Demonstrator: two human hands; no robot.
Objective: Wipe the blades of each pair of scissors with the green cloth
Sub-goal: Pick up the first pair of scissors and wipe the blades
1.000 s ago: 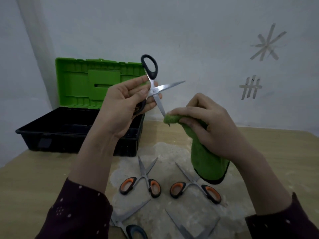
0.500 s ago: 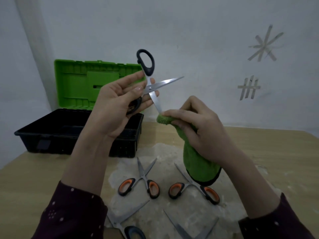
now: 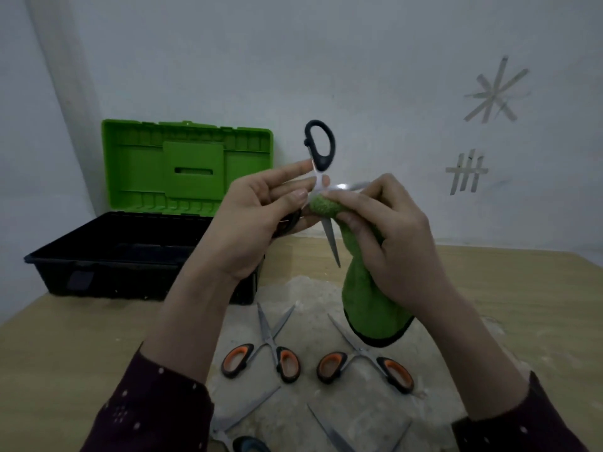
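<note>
My left hand (image 3: 251, 220) holds a pair of black-handled scissors (image 3: 321, 148) open in the air, one handle loop up and one blade pointing down. My right hand (image 3: 391, 236) grips the green cloth (image 3: 368, 295) and presses its bunched top against the blades near the pivot. The other blade is mostly hidden behind my right fingers. Two orange-handled scissors (image 3: 264, 353) (image 3: 365, 363) lie open on the table below. More scissors (image 3: 241, 425) (image 3: 332, 435) lie at the bottom edge, partly cut off.
An open toolbox (image 3: 130, 256) with a black tray and upright green lid (image 3: 186, 164) stands at the back left on the wooden table (image 3: 65, 347). A pale dusty patch (image 3: 303, 298) lies under the scissors. The wall behind carries tape marks (image 3: 496, 93).
My right hand has slid the cloth up along the downward blade from its tip to the pivot. Both hands have come closer together; the lower blade is now bare.
</note>
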